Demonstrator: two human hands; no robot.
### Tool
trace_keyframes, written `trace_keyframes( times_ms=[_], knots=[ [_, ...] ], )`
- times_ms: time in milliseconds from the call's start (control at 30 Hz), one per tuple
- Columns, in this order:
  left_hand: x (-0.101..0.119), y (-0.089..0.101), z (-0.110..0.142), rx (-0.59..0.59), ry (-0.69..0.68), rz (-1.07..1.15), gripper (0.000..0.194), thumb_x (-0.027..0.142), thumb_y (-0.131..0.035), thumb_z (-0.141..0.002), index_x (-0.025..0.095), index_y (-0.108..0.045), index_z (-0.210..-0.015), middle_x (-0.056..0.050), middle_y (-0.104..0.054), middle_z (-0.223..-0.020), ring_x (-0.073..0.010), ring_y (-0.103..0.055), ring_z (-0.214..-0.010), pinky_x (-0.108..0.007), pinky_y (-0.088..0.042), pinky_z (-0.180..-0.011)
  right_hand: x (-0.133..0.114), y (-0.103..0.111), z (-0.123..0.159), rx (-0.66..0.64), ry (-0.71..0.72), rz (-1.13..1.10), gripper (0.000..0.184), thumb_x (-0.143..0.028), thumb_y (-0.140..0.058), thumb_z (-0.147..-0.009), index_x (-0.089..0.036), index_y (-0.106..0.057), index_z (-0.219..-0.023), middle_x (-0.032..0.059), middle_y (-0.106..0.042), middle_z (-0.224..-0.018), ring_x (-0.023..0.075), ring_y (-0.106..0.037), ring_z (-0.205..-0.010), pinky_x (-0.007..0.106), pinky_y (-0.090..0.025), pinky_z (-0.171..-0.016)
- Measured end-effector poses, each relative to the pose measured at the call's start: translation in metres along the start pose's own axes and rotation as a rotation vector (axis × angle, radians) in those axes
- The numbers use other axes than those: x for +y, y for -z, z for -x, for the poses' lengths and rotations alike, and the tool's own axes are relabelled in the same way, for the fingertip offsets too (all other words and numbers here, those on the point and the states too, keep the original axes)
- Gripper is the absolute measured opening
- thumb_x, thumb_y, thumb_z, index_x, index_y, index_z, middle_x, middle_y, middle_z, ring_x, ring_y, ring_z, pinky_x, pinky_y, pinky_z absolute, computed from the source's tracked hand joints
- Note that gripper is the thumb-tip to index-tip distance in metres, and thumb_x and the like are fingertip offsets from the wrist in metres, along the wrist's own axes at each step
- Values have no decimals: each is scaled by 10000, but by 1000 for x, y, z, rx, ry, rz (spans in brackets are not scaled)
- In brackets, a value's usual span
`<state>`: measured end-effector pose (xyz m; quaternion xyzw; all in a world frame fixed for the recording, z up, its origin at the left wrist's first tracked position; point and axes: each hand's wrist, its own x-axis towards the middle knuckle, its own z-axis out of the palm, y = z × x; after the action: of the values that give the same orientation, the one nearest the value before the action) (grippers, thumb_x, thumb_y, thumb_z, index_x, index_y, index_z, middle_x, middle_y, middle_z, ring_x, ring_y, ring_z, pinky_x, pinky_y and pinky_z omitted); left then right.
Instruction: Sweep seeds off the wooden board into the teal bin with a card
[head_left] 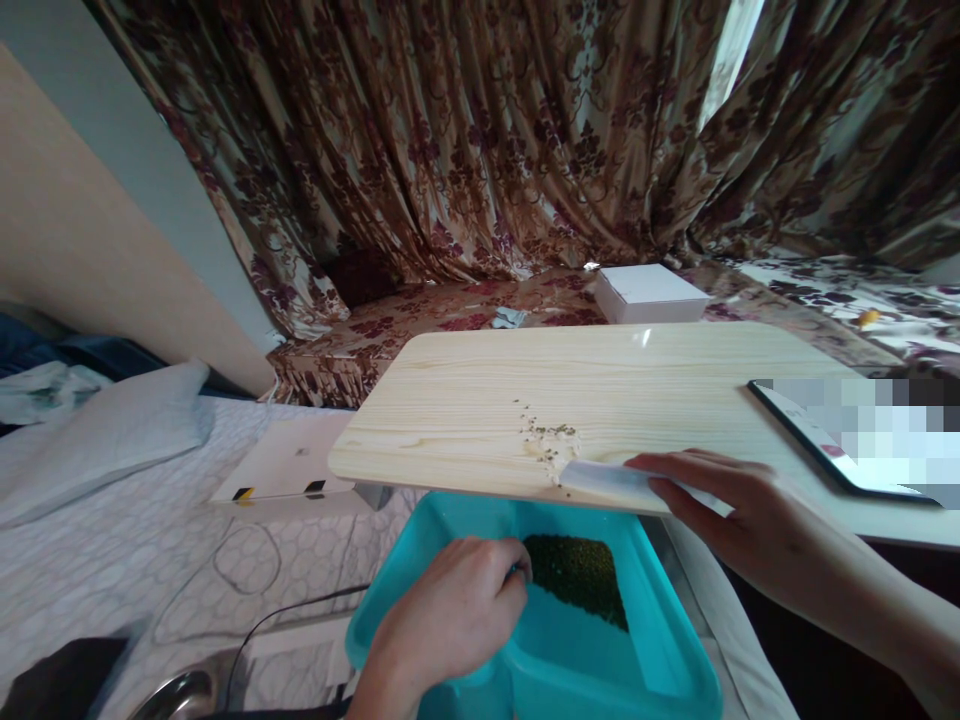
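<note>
My right hand (pixel 712 490) grips a flat whitish strip (pixel 604 478), its fingers on top. The strip lies along the front edge of a pale wood-grain table (pixel 450 400). Touching or close to its left end are scattered small dark and pale bits (pixel 551 435). My left hand (pixel 469 595) is over a turquoise divided tub (pixel 667 610), at its divider. Its fingers are curled and closed; whether they pinch the divider or a small thing is hidden. Small green grains, like mung beans (pixel 577 570), lie in the right compartment. The tub sits just below the table's front edge.
A tablet (pixel 832 450) lies on the table's right side. Behind the table are a white box (pixel 651 290) and patterned curtains (pixel 465 130). At left, a bed (pixel 172 480) holds a pillow (pixel 142 420), a white carton (pixel 292 455), cables and a metal bowl (pixel 184 695).
</note>
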<state>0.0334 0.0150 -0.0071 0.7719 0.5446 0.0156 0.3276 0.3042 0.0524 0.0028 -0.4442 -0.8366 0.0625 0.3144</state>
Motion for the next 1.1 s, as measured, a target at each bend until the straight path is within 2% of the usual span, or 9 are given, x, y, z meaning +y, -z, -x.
trace_keyframes(
  times_ms=[200,533,767,1100],
  knots=[
    [-2,-1,-2,7,-8,13,331,220,-375,-891,220,-692,-987,-56,-722,-1002,-247,-633,-996,-329,-425,-873,-5,3,0,-24,-16,4,293,-292,-489,-947,-215,-747,-1061,77,-781,-966,221,-741,-822,311,-595,-693],
    [0,1,-1,-1,-2,12,337,225,-371,-890,218,-691,-992,-63,-721,-1008,-252,-629,-1005,-335,-428,-876,1,2,-2,-9,-30,22,293,-294,-502,-931,-207,-749,-1063,98,-778,-956,235,-739,-801,334,-593,-674],
    [-1,0,-1,4,-1,5,332,225,-373,-895,220,-691,-988,-64,-722,-1005,-248,-632,-1008,-329,-432,-874,-5,-1,-3,-18,10,-12,291,-278,-500,-933,-218,-749,-1073,79,-781,-943,224,-740,-785,319,-594,-665],
    [-3,1,-2,4,1,-2,330,229,-376,-900,226,-693,-993,-53,-722,-987,-249,-636,-994,-321,-430,-866,-8,7,3,-3,0,2,278,-284,-506,-926,-221,-757,-1028,70,-785,-927,224,-745,-781,311,-602,-661]
  ],
)
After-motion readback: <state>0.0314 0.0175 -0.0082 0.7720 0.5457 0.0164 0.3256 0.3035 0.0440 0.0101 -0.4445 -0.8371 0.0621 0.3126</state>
